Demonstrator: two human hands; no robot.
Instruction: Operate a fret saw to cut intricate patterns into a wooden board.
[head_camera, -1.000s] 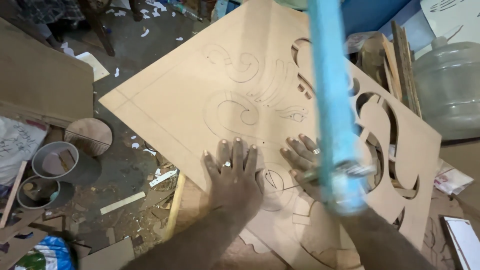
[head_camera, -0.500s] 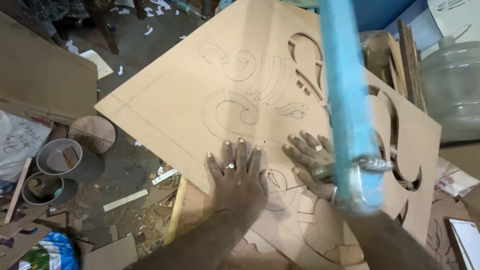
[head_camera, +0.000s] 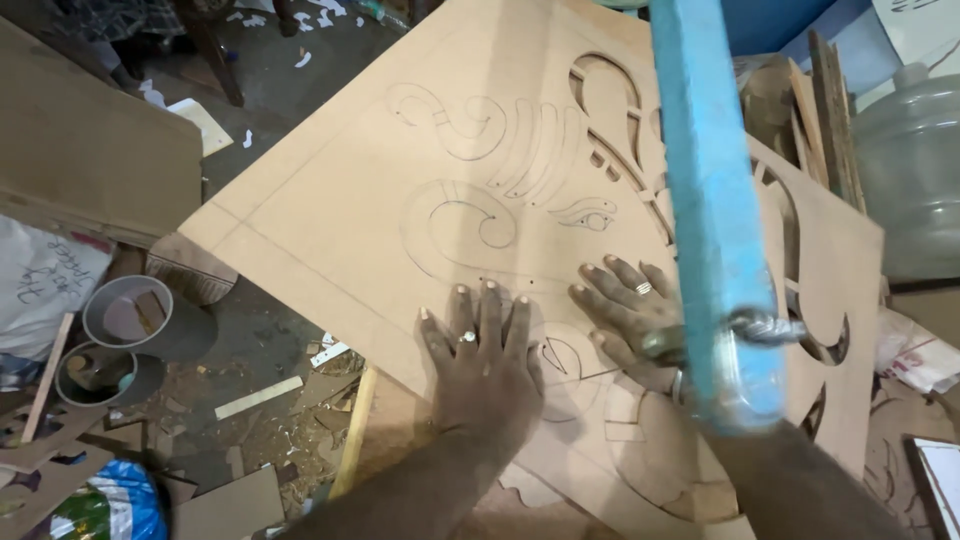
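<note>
My left hand (head_camera: 488, 362): flat, palm down, fingers spread, pressing on the board (head_camera: 330, 225), holding nothing; a ring on one finger. My right hand (head_camera: 628, 312): flat beside it, just apart, fingers spread on the same board, also with a ring; its wrist is hidden behind the blue bar (head_camera: 712, 200). Board: large, brown, lying tilted under both palms, with pencilled scroll lines ahead of my fingertips and cut-out curls to the right of my right hand (some cut clean through). Blue bar: crosses over my right hand, with a metal fitting (head_camera: 762, 326) on it just right of that hand. Two grey pipe ends (head_camera: 125, 330): well left of my left hand, on the littered floor. Clear water jug (head_camera: 915, 170): far right.
</note>
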